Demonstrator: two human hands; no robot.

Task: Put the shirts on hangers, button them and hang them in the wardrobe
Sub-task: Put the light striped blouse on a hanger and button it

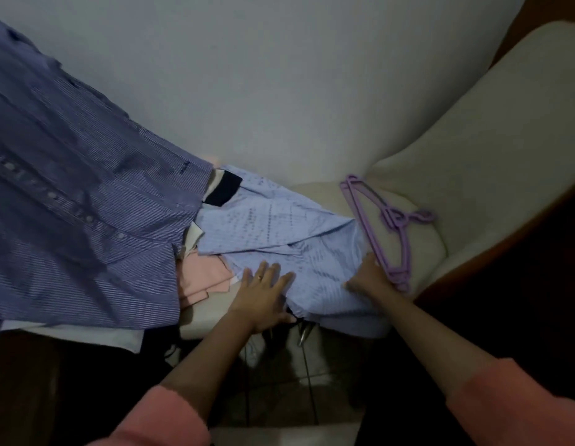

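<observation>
Cream chair cushion (421,249) fills the right of the frame, under a pale wall. Nearest, at lower centre, the left hand (263,296) lies flat with spread fingers on the light blue shirt (279,233). The right hand (368,280) pinches this shirt's edge, beside the purple hangers (387,226). Farther left, a dark striped shirt (70,201) is spread over a pink garment (202,278).
</observation>
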